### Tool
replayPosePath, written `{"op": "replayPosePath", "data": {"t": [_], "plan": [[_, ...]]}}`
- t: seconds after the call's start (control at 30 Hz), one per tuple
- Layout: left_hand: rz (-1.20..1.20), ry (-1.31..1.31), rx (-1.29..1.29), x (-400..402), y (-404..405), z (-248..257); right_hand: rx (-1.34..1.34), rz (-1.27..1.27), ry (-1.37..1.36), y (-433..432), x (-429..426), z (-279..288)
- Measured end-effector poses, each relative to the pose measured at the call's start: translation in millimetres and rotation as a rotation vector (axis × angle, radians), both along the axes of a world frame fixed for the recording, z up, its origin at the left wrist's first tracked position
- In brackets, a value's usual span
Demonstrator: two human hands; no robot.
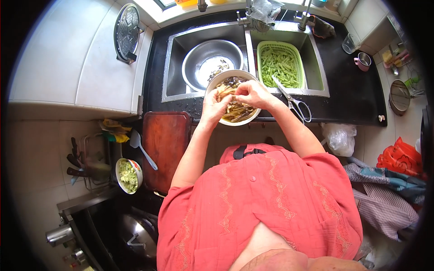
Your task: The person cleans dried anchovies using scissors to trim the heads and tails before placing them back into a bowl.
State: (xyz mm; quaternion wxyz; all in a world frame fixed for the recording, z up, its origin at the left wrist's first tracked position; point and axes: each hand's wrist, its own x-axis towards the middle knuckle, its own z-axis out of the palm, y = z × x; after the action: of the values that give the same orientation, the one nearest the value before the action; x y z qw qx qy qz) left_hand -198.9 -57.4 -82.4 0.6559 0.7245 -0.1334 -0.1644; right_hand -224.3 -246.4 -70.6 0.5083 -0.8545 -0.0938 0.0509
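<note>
A white bowl (234, 123) at the sink's front edge holds brown and yellowish strips of soaked food (237, 113) in dark liquid. Over it, my left hand (215, 107) has its thumb and fingers around some pale brownish strips (225, 90). My right hand (255, 95) comes in from the other side, thumb and forefinger pinched together at the same strips, close to my left thumb. Fingers partly cover what they hold. Just behind the bowl, a large stainless steel basin (190, 64) stands in the left sink, with a few dark strips (218, 69) inside.
In the right sink sits a green plastic basket (260, 56) of cut green beans (281, 66). Kitchen scissors (294, 103) lie across the sink's front rim, blades over the basket. A wooden cutting board (166, 145), spatula (144, 149) and bowl of chopped greens (129, 176) are at left.
</note>
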Motion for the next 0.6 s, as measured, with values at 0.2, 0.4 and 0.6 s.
{"op": "replayPosePath", "data": {"t": [0.2, 0.4, 0.6], "plan": [[0.243, 0.349, -0.210, -27.2, -11.0, 21.0, 0.613, -0.045, 0.273, 1.1, -0.3, -19.6], [0.242, 0.295, -0.187, -31.4, -14.6, 22.2, 0.583, -0.029, 0.287, 5.0, 1.8, -20.6], [0.108, 0.294, -0.063, -17.6, -8.9, 39.5, 0.093, -0.018, 0.050, 8.2, 12.7, -3.9]]}}
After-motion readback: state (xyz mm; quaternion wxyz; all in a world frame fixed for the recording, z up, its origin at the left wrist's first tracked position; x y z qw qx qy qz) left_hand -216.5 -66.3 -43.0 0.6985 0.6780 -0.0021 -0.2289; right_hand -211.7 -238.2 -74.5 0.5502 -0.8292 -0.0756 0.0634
